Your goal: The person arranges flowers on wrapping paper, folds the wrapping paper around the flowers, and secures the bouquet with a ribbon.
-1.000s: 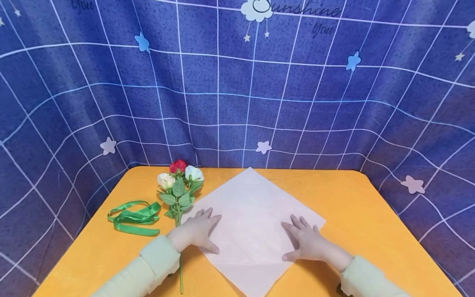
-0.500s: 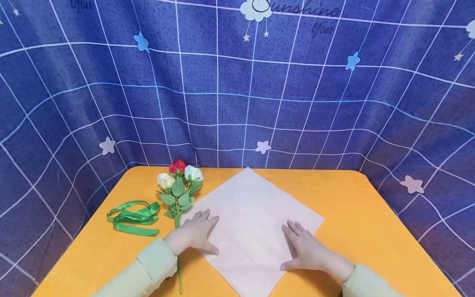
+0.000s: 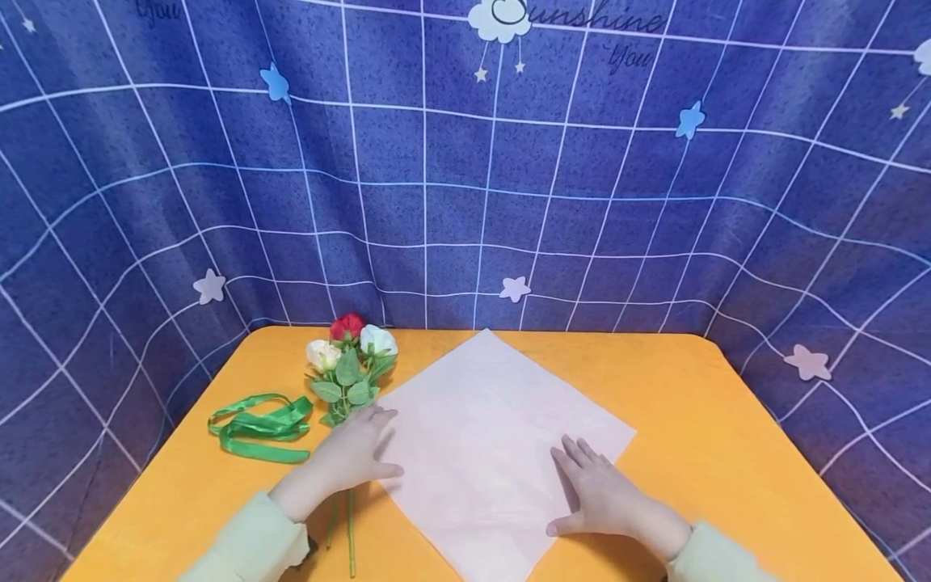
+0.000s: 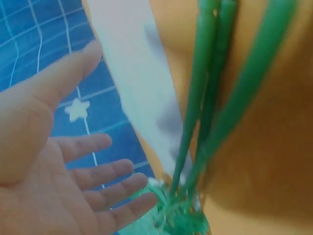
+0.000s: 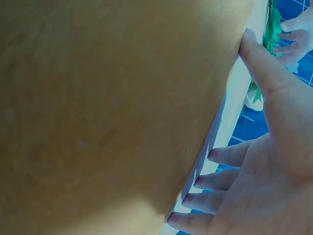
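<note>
A pale pink square sheet of wrapping paper [image 3: 480,428] lies flat, one corner toward the back. My right hand [image 3: 600,493] rests with fingers spread on its right edge, and the right wrist view shows the fingertips [image 5: 215,155] along that edge. My left hand [image 3: 342,453] is over the flower stems [image 3: 351,533] beside the paper's left corner. Its fingers are spread and hold nothing in the left wrist view, with the green stems [image 4: 200,98] apart from the palm. The artificial roses [image 3: 349,347], red, white and cream with green leaves, lie left of the paper.
A loosely coiled green satin ribbon [image 3: 265,427] lies on the left of the orange table [image 3: 676,388]. Behind and around the table hangs a blue gridded curtain [image 3: 451,210] with stars.
My left hand has moved left off the paper toward the flower stems. The right hand has slid slightly toward me and stays on the paper, whose near corner has flattened.
</note>
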Available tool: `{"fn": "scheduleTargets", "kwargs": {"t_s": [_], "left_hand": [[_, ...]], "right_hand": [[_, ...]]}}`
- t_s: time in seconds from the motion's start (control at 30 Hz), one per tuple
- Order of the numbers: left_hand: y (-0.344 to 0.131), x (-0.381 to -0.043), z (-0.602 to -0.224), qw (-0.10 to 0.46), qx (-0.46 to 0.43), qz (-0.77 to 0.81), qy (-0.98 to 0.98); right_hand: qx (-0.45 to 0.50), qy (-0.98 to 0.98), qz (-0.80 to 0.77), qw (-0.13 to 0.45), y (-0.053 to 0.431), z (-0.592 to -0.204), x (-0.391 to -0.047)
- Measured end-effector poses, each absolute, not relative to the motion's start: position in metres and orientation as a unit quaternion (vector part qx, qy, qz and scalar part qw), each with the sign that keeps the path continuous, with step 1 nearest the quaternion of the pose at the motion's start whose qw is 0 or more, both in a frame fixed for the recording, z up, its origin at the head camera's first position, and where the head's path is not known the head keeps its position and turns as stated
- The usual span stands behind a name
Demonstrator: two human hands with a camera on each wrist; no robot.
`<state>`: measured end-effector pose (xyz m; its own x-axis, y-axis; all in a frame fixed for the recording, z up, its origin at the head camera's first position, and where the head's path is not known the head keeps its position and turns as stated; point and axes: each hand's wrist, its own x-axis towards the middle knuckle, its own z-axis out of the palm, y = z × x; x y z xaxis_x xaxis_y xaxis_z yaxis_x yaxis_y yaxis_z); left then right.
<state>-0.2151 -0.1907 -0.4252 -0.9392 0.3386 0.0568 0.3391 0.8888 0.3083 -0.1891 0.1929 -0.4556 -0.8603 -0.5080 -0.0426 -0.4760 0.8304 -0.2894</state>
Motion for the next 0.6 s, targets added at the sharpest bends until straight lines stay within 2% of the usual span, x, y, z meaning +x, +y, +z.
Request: {"fn": "scheduleTargets", "kwargs": {"t_s": [0.27,0.6], "left_hand": [[-0.218,-0.216,-0.421,0.054,-0.096,-0.220,-0.969],[-0.244,-0.228,-0.429,-0.021,0.018,-0.325,-0.945]], "right_hand": [[-0.255,0.959,-0.113,0.053,0.191,-0.456,-0.190],[-0.256,0.960,-0.105,0.051,0.190,-0.457,-0.190]]}}
